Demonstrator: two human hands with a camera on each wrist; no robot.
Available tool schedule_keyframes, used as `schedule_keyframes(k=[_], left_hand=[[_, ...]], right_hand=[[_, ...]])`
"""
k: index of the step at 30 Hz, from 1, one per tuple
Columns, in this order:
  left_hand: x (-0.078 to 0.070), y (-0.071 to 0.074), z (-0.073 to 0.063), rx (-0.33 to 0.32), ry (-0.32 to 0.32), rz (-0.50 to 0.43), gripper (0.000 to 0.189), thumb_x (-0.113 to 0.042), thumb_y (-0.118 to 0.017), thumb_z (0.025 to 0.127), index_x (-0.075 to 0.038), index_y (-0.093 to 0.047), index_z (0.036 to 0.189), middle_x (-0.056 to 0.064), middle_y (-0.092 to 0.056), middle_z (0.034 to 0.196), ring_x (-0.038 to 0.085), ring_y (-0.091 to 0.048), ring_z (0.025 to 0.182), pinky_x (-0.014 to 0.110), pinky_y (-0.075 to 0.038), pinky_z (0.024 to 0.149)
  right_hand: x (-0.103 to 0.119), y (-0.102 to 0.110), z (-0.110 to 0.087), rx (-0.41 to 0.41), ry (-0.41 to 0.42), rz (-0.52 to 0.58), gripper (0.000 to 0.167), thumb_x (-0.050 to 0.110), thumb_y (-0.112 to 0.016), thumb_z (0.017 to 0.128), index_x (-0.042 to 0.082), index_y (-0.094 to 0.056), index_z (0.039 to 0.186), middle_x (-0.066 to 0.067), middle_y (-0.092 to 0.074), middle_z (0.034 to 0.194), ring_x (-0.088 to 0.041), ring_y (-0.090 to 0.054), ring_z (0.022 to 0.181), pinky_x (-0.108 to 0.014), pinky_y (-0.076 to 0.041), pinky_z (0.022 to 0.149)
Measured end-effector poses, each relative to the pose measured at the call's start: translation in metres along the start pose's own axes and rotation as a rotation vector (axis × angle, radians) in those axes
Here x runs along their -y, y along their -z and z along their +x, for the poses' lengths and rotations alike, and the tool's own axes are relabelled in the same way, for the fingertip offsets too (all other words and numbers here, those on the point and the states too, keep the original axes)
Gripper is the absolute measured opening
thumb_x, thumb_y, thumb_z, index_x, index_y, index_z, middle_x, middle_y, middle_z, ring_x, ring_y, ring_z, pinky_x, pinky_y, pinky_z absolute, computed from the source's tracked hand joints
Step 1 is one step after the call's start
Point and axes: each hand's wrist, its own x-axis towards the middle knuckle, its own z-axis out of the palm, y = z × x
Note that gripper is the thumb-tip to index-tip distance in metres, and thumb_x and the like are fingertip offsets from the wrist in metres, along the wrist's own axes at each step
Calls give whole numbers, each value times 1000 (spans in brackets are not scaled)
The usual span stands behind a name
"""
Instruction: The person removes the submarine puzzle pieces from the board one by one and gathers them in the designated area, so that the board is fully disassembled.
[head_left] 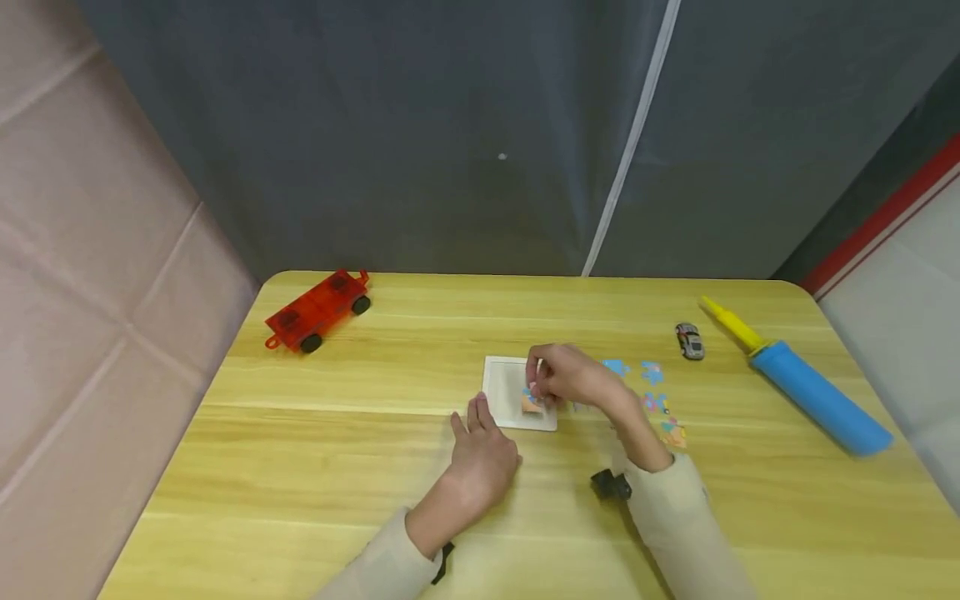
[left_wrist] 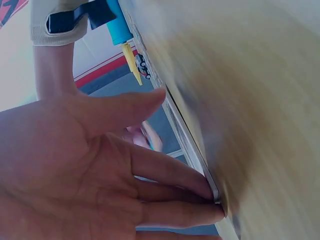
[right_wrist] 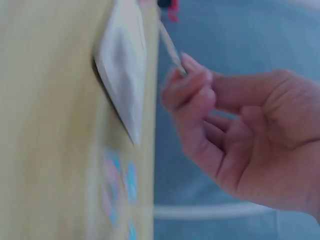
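A square white puzzle tray (head_left: 498,387) with a raised rim lies flat at the middle of the table. Over its right side my right hand (head_left: 573,375) pinches a puzzle piece (head_left: 532,404), orange and blue, between thumb and fingers. The right wrist view shows the piece (right_wrist: 171,47) edge-on, lifted above the tray (right_wrist: 120,65). My left hand (head_left: 483,458) rests at the tray's near left corner, fingers extended; in the left wrist view its fingertips (left_wrist: 212,212) touch the tray's edge.
Several loose puzzle pieces (head_left: 652,372) lie right of the tray, some partly hidden by my right arm. Farther right are a silver toy car (head_left: 689,342) and a blue pump (head_left: 821,398) with a yellow nozzle. A red toy wagon (head_left: 318,311) stands at the back left.
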Motion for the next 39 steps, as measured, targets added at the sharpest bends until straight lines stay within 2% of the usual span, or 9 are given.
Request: schedule_keyframes(k=[6, 9, 16, 22, 25, 29, 34, 39], left_hand=[[2, -8, 3, -32, -24, 41, 50, -41, -65, 111, 3, -79, 129, 41, -50, 157, 47, -57, 147, 52, -56, 114], [3, -8, 4, -26, -31, 62, 51, -41, -63, 112, 4, -77, 131, 41, -50, 157, 46, -57, 147, 51, -55, 115], [3, 0, 2, 7, -19, 72, 54, -45, -63, 111, 2, -76, 134, 39, -47, 160, 45, -54, 150, 51, -52, 118], [2, -1, 4, 11, -13, 65, 54, -46, -63, 111, 2, -76, 134, 38, -48, 161, 44, -55, 150, 50, -52, 119], [2, 0, 3, 3, -17, 68, 53, -45, -64, 111, 1, -77, 133, 38, -48, 160, 45, -55, 150, 51, -53, 118], [1, 2, 1, -6, -28, 69, 52, -44, -64, 111, 2, -78, 131, 39, -48, 160, 45, -55, 149, 51, -54, 116], [1, 0, 3, -13, -39, 78, 51, -44, -64, 111, 1, -79, 130, 39, -50, 158, 45, -56, 148, 51, -55, 114], [0, -2, 5, -17, -40, 104, 51, -45, -64, 111, 0, -79, 130, 39, -50, 158, 45, -56, 149, 51, -56, 114]], right_hand=[[-17, 29, -30, 169, -56, 31, 22, -17, -52, 102, -1, -63, 92, -8, -62, 76, -16, -53, 59, -30, -50, 59], [-19, 31, -36, 205, -108, 40, 18, -15, -58, 101, -1, -63, 91, -7, -61, 77, -16, -54, 60, -30, -50, 61], [-14, 20, -38, 147, -249, -19, 19, -18, -64, 94, 0, -62, 90, -10, -62, 78, -17, -58, 59, -29, -53, 63], [-9, 14, -37, 113, -285, -132, 22, -20, -58, 94, 0, -64, 89, -11, -65, 78, -17, -61, 59, -27, -54, 61], [-9, 12, -36, 99, -305, -173, 22, -19, -59, 94, 1, -64, 88, -10, -64, 80, -17, -64, 60, -27, -56, 61], [-9, 9, -36, 78, -317, -213, 27, -20, -58, 95, 3, -62, 80, -11, -65, 77, -18, -68, 58, -27, -58, 58], [-10, 4, -38, 40, -329, -215, 35, -17, -55, 102, 6, -55, 75, -11, -63, 72, -19, -68, 57, -27, -58, 56], [-9, 0, -40, -6, -348, -202, 29, -18, -56, 100, 3, -55, 80, -9, -57, 75, -17, -60, 57, -24, -52, 55]])
